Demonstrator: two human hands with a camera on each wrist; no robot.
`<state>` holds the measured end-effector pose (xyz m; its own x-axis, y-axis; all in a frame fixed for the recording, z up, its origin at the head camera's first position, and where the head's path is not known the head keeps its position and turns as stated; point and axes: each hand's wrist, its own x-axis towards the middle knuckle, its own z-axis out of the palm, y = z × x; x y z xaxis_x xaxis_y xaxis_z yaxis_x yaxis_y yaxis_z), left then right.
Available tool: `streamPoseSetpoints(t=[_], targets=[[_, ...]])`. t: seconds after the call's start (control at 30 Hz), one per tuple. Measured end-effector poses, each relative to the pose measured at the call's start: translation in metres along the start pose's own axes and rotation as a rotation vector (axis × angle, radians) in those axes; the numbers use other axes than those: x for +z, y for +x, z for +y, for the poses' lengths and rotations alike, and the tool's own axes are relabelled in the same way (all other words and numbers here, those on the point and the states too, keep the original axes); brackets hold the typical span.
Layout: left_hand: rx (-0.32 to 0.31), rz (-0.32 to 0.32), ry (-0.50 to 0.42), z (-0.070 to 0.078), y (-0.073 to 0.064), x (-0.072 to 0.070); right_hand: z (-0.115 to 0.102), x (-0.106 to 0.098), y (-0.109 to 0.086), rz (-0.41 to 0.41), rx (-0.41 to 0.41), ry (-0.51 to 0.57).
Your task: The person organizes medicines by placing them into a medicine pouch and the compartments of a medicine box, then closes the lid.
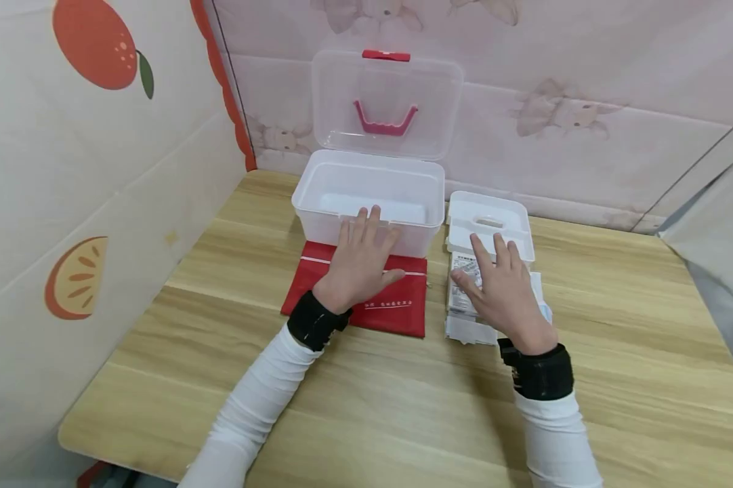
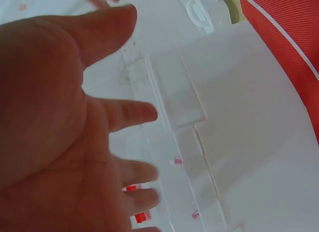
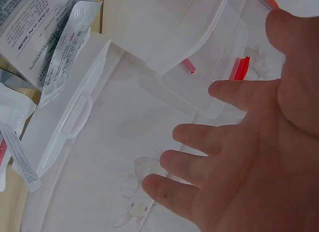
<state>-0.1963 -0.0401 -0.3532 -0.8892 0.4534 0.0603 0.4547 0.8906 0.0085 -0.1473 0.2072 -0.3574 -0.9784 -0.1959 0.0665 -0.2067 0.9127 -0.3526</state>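
The translucent box (image 1: pixel 318 227) stands with its lid (image 1: pixel 388 85) raised and pale floor showing, behind a red pouch (image 1: pixel 397 322); the left hand (image 1: pixel 362 264), fingers straight and spread, is near the box's front. The right hand (image 1: pixel 505 298), likewise spread, is above a printed carton (image 1: pixel 462 267) beside the white handled tray (image 1: pixel 513 220). Only the right wrist view clearly shows a slim sachet (image 3: pixel 67 55) by that carton.

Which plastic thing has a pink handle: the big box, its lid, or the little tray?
The lid, upright behind the big box. Only it has the pink handle; the box shows none, the little tray a white one.
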Motion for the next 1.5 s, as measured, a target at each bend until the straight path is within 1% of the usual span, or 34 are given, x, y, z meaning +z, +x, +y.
streamPoseSetpoints(t=[0.2,0.3,0.37,0.4,0.43,0.47,0.5,0.53,0.67,0.73,0.77,0.8,0.93,1.03,1.17,1.23,1.37,1.43,1.5], targets=[[0.039,0.087,0.042,0.01,-0.004,0.005,-0.008,0.009,-0.005,0.006,-0.011,-0.03],[0.025,0.151,0.095,0.02,-0.009,0.009,-0.014,0.011,-0.005,0.001,-0.017,-0.052],[0.007,0.19,0.121,0.027,-0.011,0.016,-0.018,0.011,-0.005,-0.008,-0.016,-0.073],[-0.005,0.199,0.135,0.031,-0.012,0.02,-0.019,0.011,-0.004,-0.011,-0.014,-0.08],[-0.014,0.194,0.141,0.035,-0.012,0.024,-0.02,0.011,-0.004,-0.01,-0.012,-0.086],[-0.028,0.17,0.141,0.038,-0.012,0.027,-0.021,0.011,-0.004,-0.011,-0.01,-0.09],[-0.046,0.129,0.135,0.04,-0.012,0.031,-0.022,0.011,-0.004,-0.013,-0.008,-0.093],[-0.062,0.076,0.127,0.042,-0.012,0.035,-0.022,0.01,-0.004,-0.013,-0.003,-0.093],[-0.113,-0.188,0.081,0.045,-0.011,0.045,-0.024,0.01,-0.004,-0.012,0.008,-0.087],[-0.113,-0.283,0.039,0.043,-0.011,0.047,-0.025,0.01,-0.004,-0.009,0.011,-0.095],[-0.109,-0.315,0.02,0.041,-0.011,0.048,-0.025,0.011,-0.004,-0.009,0.013,-0.1],[-0.104,-0.333,0.002,0.038,-0.01,0.048,-0.026,0.011,-0.004,-0.008,0.014,-0.106],[-0.108,-0.365,-0.065,0.021,-0.007,0.044,-0.026,0.011,-0.004,-0.022,0.017,-0.115],[-0.129,-0.378,-0.095,0.003,-0.006,0.042,-0.027,0.011,-0.004,-0.038,0.02,-0.107],[-0.17,-0.365,-0.086,-0.021,-0.009,0.039,-0.028,0.01,-0.004,-0.057,0.022,-0.098],[-0.208,-0.35,-0.061,-0.032,-0.012,0.039,-0.029,0.01,-0.004,-0.063,0.022,-0.101],[-0.323,-0.321,-0.049,-0.049,-0.016,0.039,-0.03,0.011,-0.004,-0.062,0.013,-0.106],[-0.38,-0.312,-0.072,-0.055,-0.018,0.041,-0.03,0.013,-0.004,-0.059,0.009,-0.101],[-0.424,-0.311,-0.106,-0.059,-0.019,0.043,-0.03,0.014,-0.005,-0.058,0.006,-0.098]])
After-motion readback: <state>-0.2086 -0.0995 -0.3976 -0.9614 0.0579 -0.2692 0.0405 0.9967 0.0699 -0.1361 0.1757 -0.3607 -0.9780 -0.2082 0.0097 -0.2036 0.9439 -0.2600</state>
